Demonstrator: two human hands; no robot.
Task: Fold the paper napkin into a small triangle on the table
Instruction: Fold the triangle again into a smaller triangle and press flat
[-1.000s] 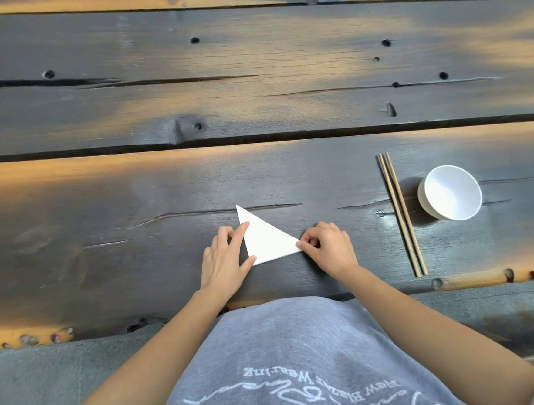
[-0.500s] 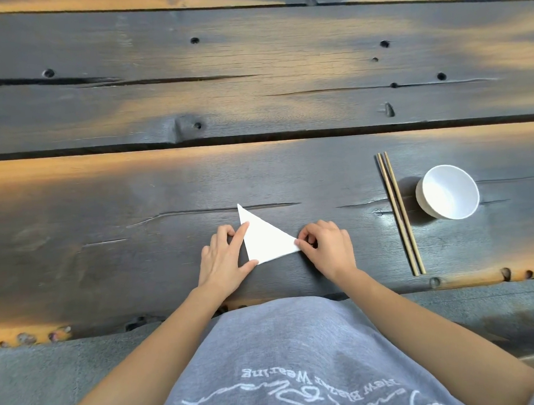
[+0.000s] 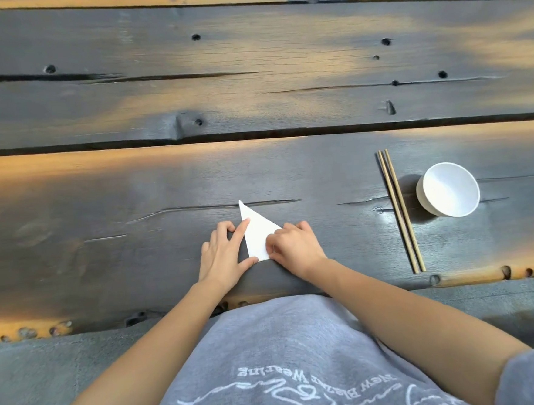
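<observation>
The white paper napkin point(image 3: 257, 234) lies folded as a triangle on the dark wooden table point(image 3: 104, 245), close to the near edge, with its sharp tip pointing away from me. My left hand point(image 3: 222, 256) rests on its left edge, index finger and thumb spread and pressing the paper down. My right hand point(image 3: 295, 247) has its fingers curled on the napkin's right corner and covers that corner, so the triangle's right part is hidden.
A pair of wooden chopsticks point(image 3: 400, 212) lies to the right, pointing away from me. Just beyond them stands a white bowl point(image 3: 448, 189). A long gap between planks point(image 3: 254, 135) runs across the table farther back.
My right hand has slid left over the napkin's right corner, which now hides under it. The left hand has stayed on the left edge.
</observation>
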